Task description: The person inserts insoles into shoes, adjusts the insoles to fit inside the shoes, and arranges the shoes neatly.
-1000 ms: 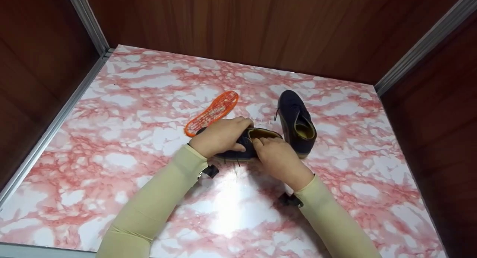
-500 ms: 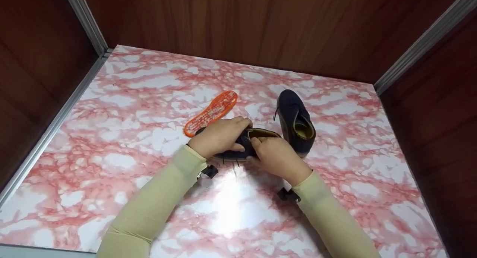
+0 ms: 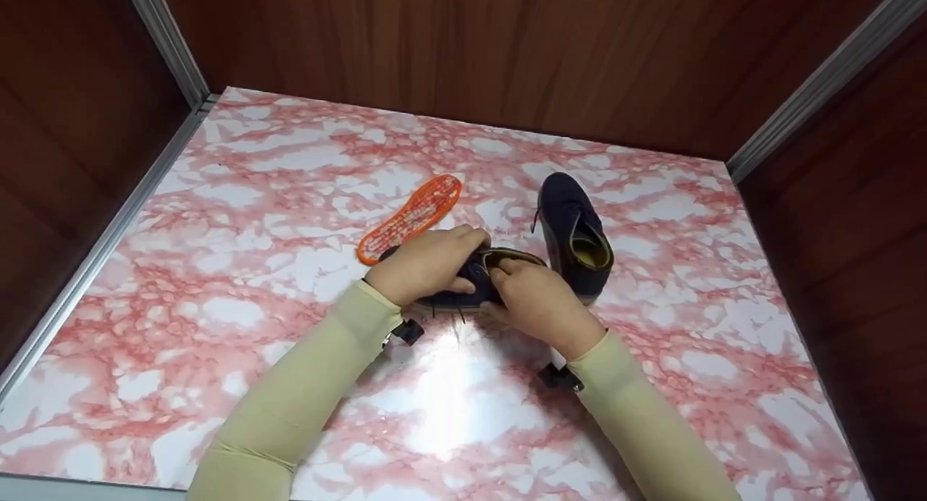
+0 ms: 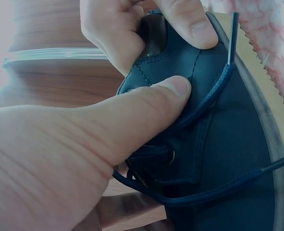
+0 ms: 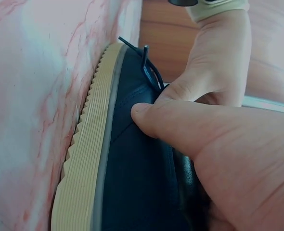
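Observation:
A dark navy lace-up shoe (image 3: 452, 300) lies sideways in front of me, toe to the left, its yellow-lined opening facing up. My left hand (image 3: 429, 266) grips it across the front, the thumb pressing beside the laces in the left wrist view. The fingers of my right hand (image 3: 542, 302) dip into the opening, hidden inside, while its thumb (image 5: 143, 113) presses the outer side wall, so the wall is pinched between them. The tan ridged sole (image 5: 82, 159) sits on the table. Loose navy lace ends (image 4: 221, 89) trail over the shoe's side.
An orange-rimmed, see-through insole (image 3: 416, 215) lies just beyond the left hand. The matching navy shoe (image 3: 561, 197) stands upright at the right, toe away from me. The red-and-white marbled table (image 3: 290, 197) is bounded by brown wood-look panels (image 3: 463, 52).
My right hand has shifted slightly left, and its thumb has come into view on the shoe's near side. The left hand, insole and other shoe have kept their places.

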`<action>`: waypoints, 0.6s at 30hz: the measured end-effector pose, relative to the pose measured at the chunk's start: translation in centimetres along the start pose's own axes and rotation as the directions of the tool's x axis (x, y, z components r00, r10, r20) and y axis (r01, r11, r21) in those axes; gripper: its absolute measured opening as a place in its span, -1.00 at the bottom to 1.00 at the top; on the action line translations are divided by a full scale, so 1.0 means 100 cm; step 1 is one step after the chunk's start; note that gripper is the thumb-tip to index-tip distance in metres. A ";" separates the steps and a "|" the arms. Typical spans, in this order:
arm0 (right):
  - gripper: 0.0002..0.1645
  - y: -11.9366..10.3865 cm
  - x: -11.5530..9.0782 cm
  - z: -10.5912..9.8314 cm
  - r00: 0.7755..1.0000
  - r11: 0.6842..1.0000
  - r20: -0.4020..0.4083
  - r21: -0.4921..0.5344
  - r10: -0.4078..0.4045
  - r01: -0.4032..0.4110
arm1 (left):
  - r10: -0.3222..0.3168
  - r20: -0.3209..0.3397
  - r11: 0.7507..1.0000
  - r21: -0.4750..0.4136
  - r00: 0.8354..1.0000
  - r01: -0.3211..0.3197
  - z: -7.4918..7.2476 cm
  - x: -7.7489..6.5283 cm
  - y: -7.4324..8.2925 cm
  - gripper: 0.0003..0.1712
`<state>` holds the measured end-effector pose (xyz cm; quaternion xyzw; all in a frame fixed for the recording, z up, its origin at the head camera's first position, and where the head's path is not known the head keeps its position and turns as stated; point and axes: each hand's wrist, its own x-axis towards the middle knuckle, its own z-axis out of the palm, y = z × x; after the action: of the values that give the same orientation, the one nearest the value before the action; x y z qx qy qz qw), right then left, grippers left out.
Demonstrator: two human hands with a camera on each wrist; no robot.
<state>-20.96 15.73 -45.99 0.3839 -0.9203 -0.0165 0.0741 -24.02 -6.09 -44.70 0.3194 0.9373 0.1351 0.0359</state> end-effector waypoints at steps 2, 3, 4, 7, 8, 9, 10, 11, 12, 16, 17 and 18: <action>-0.46 0.000 -0.001 0.001 1.000 1.000 -0.024 0.008 -0.007 0.007 | -0.007 0.007 1.000 -0.002 1.000 0.007 -0.001 0.000 0.000 -0.18; -0.46 0.000 -0.001 0.001 0.999 1.000 -0.039 0.010 -0.011 0.011 | -0.009 0.010 1.000 -0.002 1.000 0.009 -0.001 0.000 0.000 -0.18; -0.47 0.000 -0.002 0.002 0.998 1.000 -0.054 0.008 -0.017 0.017 | -0.012 0.013 1.000 -0.006 1.000 0.012 -0.001 0.000 0.000 -0.18; -0.42 -0.001 -0.003 0.002 0.997 1.000 -0.076 -0.002 -0.001 0.001 | -0.013 0.011 1.000 -0.005 1.000 0.013 -0.002 0.000 0.000 -0.19; -0.40 -0.002 -0.002 0.002 0.997 1.000 -0.072 -0.005 0.013 -0.014 | -0.011 0.010 1.000 -0.001 1.000 0.011 -0.003 0.000 0.000 -0.19; -0.37 -0.003 -0.002 0.002 0.997 0.999 -0.065 -0.011 0.029 -0.030 | -0.009 0.007 1.000 0.003 1.000 0.009 -0.003 0.000 0.000 -0.19; -0.35 -0.004 -0.002 0.002 0.997 0.999 -0.056 -0.017 0.046 -0.047 | -0.008 0.005 1.000 0.005 1.000 0.008 -0.004 0.000 0.000 -0.20; -0.32 -0.005 -0.002 0.001 0.997 0.998 -0.048 -0.023 0.062 -0.063 | -0.005 0.002 1.000 0.007 1.000 0.005 -0.004 0.000 0.000 -0.20; -0.32 -0.006 -0.001 0.001 0.996 0.997 -0.042 -0.033 0.073 -0.074 | -0.003 0.000 1.000 0.009 1.000 0.003 -0.004 0.000 0.000 -0.20; -0.34 -0.007 -0.002 0.002 0.996 0.996 -0.070 -0.072 0.054 -0.059 | 0.003 0.001 1.000 0.010 1.000 -0.003 -0.003 0.000 0.000 -0.18; -0.35 -0.007 -0.003 0.003 0.995 0.996 -0.094 -0.078 0.039 -0.047 | 0.002 0.002 1.000 0.011 1.000 -0.002 -0.003 0.000 0.000 -0.18; -0.35 -0.006 -0.003 0.003 0.992 0.996 -0.123 -0.082 0.026 -0.036 | 0.000 0.002 1.000 0.014 1.000 0.000 -0.002 -0.001 -0.001 -0.18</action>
<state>-20.36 15.46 -46.37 0.3665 -0.9183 -0.0308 0.1463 -24.03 -6.21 -44.52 0.3198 0.9381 0.1282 0.0348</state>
